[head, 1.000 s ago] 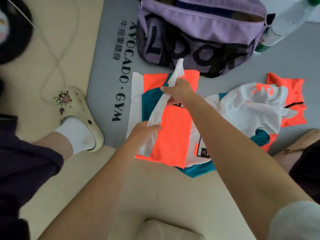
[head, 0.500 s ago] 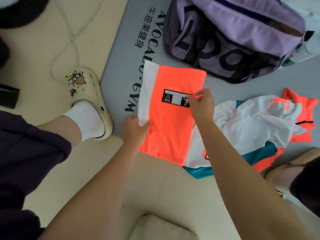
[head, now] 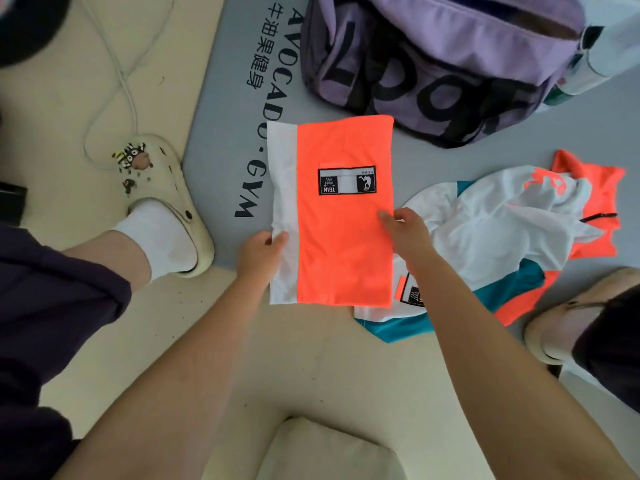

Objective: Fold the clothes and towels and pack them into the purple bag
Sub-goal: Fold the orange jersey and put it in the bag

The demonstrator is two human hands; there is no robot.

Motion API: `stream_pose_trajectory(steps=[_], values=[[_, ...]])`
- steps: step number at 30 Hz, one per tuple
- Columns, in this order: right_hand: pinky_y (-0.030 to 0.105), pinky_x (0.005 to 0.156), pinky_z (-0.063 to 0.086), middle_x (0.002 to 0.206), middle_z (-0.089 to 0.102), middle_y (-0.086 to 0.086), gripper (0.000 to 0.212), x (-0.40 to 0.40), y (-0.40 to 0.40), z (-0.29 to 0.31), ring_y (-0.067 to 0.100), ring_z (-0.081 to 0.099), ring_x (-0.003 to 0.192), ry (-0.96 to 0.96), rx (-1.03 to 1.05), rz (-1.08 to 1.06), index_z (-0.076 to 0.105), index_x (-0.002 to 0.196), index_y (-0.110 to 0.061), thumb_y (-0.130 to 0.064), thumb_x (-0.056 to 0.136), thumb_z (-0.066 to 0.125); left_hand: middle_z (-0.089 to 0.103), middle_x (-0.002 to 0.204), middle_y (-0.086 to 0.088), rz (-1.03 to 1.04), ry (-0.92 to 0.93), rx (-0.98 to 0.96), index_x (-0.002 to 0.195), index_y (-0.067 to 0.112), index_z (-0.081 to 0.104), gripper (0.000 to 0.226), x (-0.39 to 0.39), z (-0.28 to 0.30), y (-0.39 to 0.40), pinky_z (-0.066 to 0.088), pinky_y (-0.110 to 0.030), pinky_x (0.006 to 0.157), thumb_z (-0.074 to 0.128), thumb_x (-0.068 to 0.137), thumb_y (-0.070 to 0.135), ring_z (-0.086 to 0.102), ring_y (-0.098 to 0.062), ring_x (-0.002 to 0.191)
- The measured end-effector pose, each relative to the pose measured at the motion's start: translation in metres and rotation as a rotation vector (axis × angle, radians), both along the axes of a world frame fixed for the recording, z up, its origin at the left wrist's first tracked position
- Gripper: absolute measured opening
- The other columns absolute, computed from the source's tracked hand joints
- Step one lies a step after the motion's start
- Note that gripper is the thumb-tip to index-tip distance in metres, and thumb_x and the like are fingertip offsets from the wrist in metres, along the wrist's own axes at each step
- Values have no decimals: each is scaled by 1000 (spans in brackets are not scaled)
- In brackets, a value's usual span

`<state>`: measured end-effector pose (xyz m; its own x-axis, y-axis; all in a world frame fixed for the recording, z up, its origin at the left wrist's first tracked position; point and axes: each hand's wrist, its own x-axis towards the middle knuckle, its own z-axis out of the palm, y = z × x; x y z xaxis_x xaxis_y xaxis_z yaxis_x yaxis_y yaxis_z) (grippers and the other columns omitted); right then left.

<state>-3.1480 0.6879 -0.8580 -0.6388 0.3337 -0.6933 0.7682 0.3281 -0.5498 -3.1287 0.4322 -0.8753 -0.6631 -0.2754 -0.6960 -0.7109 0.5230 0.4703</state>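
Observation:
A folded orange and white garment (head: 341, 233) with a black patch lies flat on the grey mat (head: 221, 98), its near end over the mat's edge. My left hand (head: 259, 252) pinches its white left edge. My right hand (head: 407, 230) grips its orange right edge. A crumpled white, teal and orange garment (head: 498, 237) lies to the right, partly under my right forearm. The purple bag (head: 436, 57) with black lettering stands behind the folded garment, its top zip open.
My left foot in a cream clog (head: 166, 202) and white sock stands on the beige floor at the mat's left. A white cable (head: 117, 74) loops behind it. My right shoe (head: 568, 317) is at the right. A bottle (head: 609, 53) sits beside the bag.
A second ago both hands held a white strip above the garment. It has been folded flat into a neat rectangle, and both hands have slid down to its side edges.

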Motion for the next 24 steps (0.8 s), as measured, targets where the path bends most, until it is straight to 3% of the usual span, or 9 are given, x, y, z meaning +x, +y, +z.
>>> stream_pose_trajectory(steps=[2, 5, 7, 9, 13, 16, 18, 21, 24], values=[[40, 76, 56, 92, 66, 4, 35, 5, 5, -1, 24, 64, 84, -99, -23, 65, 57, 95, -11, -43, 86, 68, 32, 54, 3, 76, 19, 25, 57, 18, 33, 51, 7, 0, 3, 26, -31, 57, 61, 88, 47, 34, -19, 56], [38, 72, 56, 88, 66, 4, 35, 15, 9, -5, 22, 63, 78, -174, 41, 274, 62, 92, -7, -40, 84, 70, 45, 61, -2, 67, -54, 40, 63, 12, 50, 52, 23, 4, 4, 33, -32, 58, 72, 73, 58, 43, -17, 56], [29, 61, 48, 81, 63, 0, 35, 26, 8, -8, 17, 58, 72, -74, 119, 246, 61, 89, -6, -40, 87, 66, 48, 61, -3, 13, -75, 25, 65, 8, 52, 50, 35, 6, 0, 34, -31, 57, 75, 74, 51, 45, -17, 56], [21, 56, 37, 74, 56, -10, 32, 41, 5, -6, 12, 52, 69, 30, 185, 140, 57, 86, -13, -44, 88, 64, 38, 53, 2, -10, -21, -42, 58, 13, 39, 48, 46, 7, -5, 26, -30, 51, 69, 83, 42, 36, -16, 51], [26, 62, 36, 76, 53, -15, 37, 76, -4, -4, 8, 52, 71, 23, 171, 76, 52, 89, -19, -53, 84, 65, 35, 52, 2, 102, -8, -143, 55, 15, 33, 55, 61, 14, -5, 24, -32, 49, 55, 90, 51, 36, -19, 53], [28, 55, 39, 70, 55, -8, 40, 102, -8, -1, 10, 54, 62, -59, 181, 163, 51, 84, -14, -50, 84, 67, 54, 56, 1, 6, -90, -16, 62, 11, 53, 46, 76, 18, 4, 36, -31, 53, 71, 80, 48, 50, -17, 54], [35, 59, 50, 65, 63, 2, 36, 112, -3, 2, 20, 63, 54, -165, 146, 262, 51, 78, -9, -42, 88, 64, 62, 58, -5, -9, -110, 15, 67, 6, 59, 37, 82, 21, 3, 39, -30, 55, 69, 81, 39, 55, -22, 57], [34, 59, 50, 67, 62, 4, 41, 106, 12, 12, 23, 63, 60, -299, 240, 481, 50, 72, -15, -50, 85, 64, 50, 60, -1, -29, -30, -222, 64, 13, 47, 34, 72, 28, -3, 31, -28, 51, 55, 84, 38, 48, -24, 59], [32, 59, 44, 73, 58, -1, 46, 80, 20, 19, 19, 57, 68, -150, 420, 470, 52, 86, -16, -60, 84, 60, 51, 74, 2, -16, 161, -306, 77, 15, 50, 20, 40, 35, 0, 30, -29, 52, 54, 85, 33, 50, -22, 66]])
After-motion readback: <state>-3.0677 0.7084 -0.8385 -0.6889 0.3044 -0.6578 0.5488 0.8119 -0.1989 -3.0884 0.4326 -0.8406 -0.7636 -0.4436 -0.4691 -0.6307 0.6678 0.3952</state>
